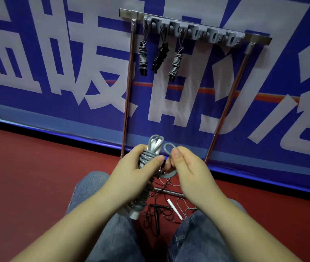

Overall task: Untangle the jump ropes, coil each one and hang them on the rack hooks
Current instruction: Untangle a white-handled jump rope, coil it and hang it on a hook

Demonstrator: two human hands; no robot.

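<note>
My left hand [137,167] grips a grey jump rope bundle [144,193] wound round its white handles, held upright above my knees. A small loop of the same grey rope [169,148] is pinched by my right hand [186,167] beside the bundle's top. On the metal rack [129,72] against the wall, a grey hook strip [194,32] carries three coiled ropes: a grey one [142,57], a black one [160,57] and another grey one [176,62]. The strip's right-hand hooks are bare. Tangled thin ropes with a black handle [157,218] and a white handle [175,208] lie on the floor.
A blue banner with large pale characters [56,72] covers the wall behind the rack. The floor is red [27,167]. My knees in blue jeans [116,233] frame the floor tangle, and the rack's bottom bar [169,191] runs just beyond it.
</note>
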